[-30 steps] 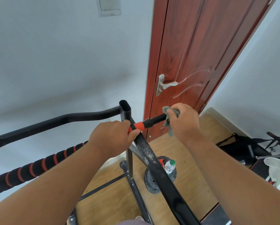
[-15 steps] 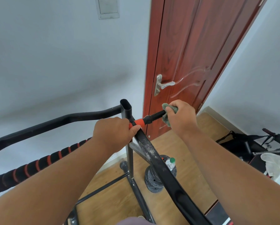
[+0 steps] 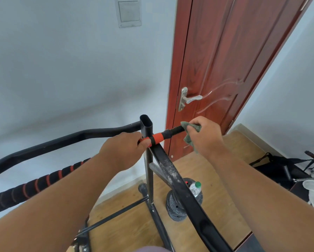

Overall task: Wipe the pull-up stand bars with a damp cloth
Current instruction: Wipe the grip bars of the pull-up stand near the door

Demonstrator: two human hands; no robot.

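Our right hand [image 3: 203, 137] grasps the cloth [image 3: 190, 135] around the grip bar [image 3: 163, 136], which runs leftward to our left hand [image 3: 123, 150], clenched on its inner end.

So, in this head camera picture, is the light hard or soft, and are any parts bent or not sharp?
Head view: the light is soft and even, with only a faint grey shadow on the white wall. The wide lens tilts and bends the red door and curves the long black bar. The door handle shows a small glare. The green cloth and both forearms look slightly soft.
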